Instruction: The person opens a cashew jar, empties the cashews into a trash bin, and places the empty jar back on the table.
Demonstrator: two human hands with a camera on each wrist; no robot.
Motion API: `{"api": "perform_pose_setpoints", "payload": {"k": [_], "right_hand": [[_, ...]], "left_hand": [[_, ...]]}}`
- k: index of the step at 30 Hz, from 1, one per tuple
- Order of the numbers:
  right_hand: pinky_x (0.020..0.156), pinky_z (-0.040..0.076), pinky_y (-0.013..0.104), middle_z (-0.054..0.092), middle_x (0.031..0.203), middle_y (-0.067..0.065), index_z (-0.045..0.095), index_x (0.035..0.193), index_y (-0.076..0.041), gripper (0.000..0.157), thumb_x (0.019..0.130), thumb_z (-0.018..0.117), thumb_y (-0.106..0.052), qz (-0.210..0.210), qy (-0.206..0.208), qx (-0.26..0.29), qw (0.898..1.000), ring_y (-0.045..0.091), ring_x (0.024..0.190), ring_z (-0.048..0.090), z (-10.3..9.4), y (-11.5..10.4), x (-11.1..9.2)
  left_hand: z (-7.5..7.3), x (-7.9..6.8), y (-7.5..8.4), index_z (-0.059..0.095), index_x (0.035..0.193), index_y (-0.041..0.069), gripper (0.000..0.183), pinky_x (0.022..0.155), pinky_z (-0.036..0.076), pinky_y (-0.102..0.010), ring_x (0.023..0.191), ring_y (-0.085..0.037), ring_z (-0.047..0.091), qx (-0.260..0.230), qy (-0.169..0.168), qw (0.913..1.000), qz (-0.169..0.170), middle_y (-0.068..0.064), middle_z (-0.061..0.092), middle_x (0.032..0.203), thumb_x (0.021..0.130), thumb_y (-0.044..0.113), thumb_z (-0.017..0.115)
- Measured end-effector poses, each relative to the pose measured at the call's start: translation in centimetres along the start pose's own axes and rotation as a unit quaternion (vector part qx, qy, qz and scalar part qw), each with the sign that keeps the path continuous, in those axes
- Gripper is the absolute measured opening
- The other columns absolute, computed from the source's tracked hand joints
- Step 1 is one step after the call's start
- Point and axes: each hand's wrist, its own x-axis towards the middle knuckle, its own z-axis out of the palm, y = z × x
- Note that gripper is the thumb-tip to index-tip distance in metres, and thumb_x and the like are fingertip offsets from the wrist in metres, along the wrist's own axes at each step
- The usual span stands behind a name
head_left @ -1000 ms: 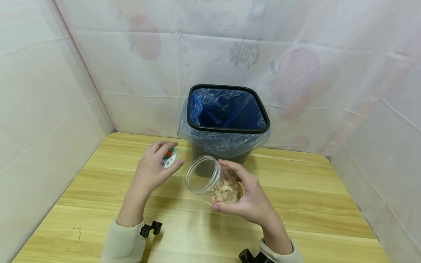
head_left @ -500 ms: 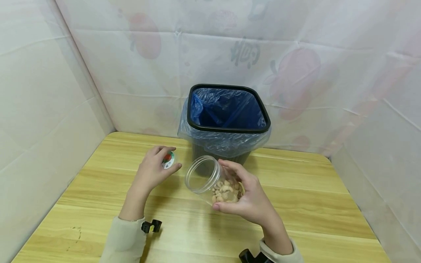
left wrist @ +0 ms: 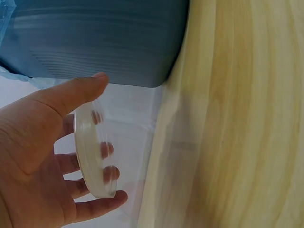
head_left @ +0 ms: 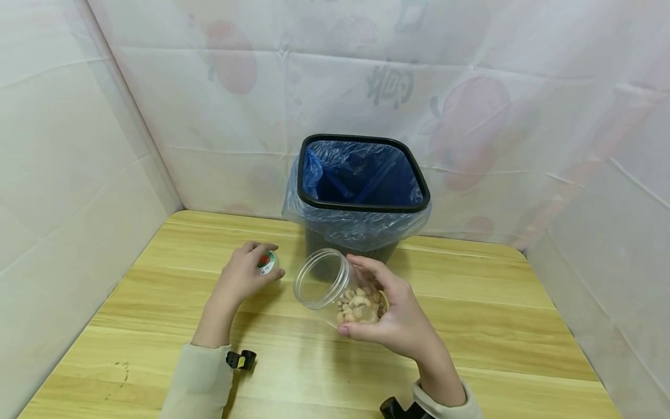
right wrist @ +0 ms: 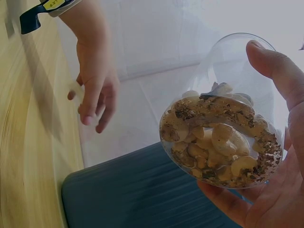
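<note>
In the head view my left hand (head_left: 238,280) holds a small round lid (head_left: 266,264) by its edge, with a red, green and white label on top. Thumb and fingers grip opposite sides of the clear lid (left wrist: 92,152) in the left wrist view, above the table. My right hand (head_left: 402,314) grips a clear plastic jar (head_left: 339,284), tilted with its uncovered mouth to the left. Cashews (head_left: 358,305) lie inside towards its base. Brown crumbs (right wrist: 213,108) also show through the base in the right wrist view.
Behind the jar stands a dark bin with a black rim (head_left: 363,207), lined with a blue plastic bag (head_left: 361,227). Both hands are over a wooden table (head_left: 481,326). Pale printed curtains (head_left: 335,87) enclose the back and sides.
My left hand has moved down and slightly left with the lid, towards the table. The right hand and the jar have stayed almost still.
</note>
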Motion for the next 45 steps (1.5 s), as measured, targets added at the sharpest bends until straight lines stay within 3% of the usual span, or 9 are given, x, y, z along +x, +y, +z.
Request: {"api": "perform_pose_setpoints", "payload": {"k": [6,21,36,45], "right_hand": [[0.100,0.050,0.030,0.057,0.142,0.000,0.049,0.145,-0.020,0.093,0.065,0.096,-0.021,-0.002,-0.001,-0.003,1.000,0.020,0.126,0.059,0.06,-0.02,0.00],[0.105,0.047,0.030,0.055,0.144,0.000,0.048,0.145,-0.020,0.093,0.065,0.095,-0.022,-0.001,-0.004,-0.005,1.000,0.021,0.129,0.057,0.11,0.06,-0.03],[0.095,0.053,0.036,0.056,0.143,-0.001,0.048,0.146,-0.021,0.095,0.064,0.096,-0.021,0.001,-0.008,-0.019,1.000,0.020,0.126,0.059,0.18,-0.06,0.04],[0.098,0.052,0.035,0.055,0.144,-0.002,0.048,0.146,-0.022,0.094,0.065,0.095,-0.020,0.011,-0.010,-0.015,1.000,0.020,0.127,0.058,0.11,-0.30,-0.08]], "left_hand": [[0.18,-0.21,-0.46,0.062,0.134,0.018,0.055,0.081,0.052,-0.057,0.114,-0.045,0.052,0.023,-0.042,0.9989,0.000,-0.020,0.054,0.136,0.085,0.037,0.078],[0.41,-0.34,-0.91,0.062,0.134,0.016,0.054,0.082,0.052,-0.054,0.111,-0.042,0.052,0.022,-0.110,0.9935,-0.023,-0.023,0.053,0.136,0.085,0.035,0.079],[0.52,-0.55,-0.89,0.068,0.125,0.018,0.052,0.087,0.048,-0.057,0.116,-0.043,0.050,0.058,-0.125,0.9901,-0.025,-0.019,0.055,0.133,0.078,0.032,0.086],[0.53,-0.72,-0.95,0.067,0.127,0.019,0.055,0.093,0.043,-0.062,0.121,-0.044,0.046,0.064,-0.135,0.9885,-0.023,-0.017,0.053,0.136,0.077,0.033,0.087]]}}
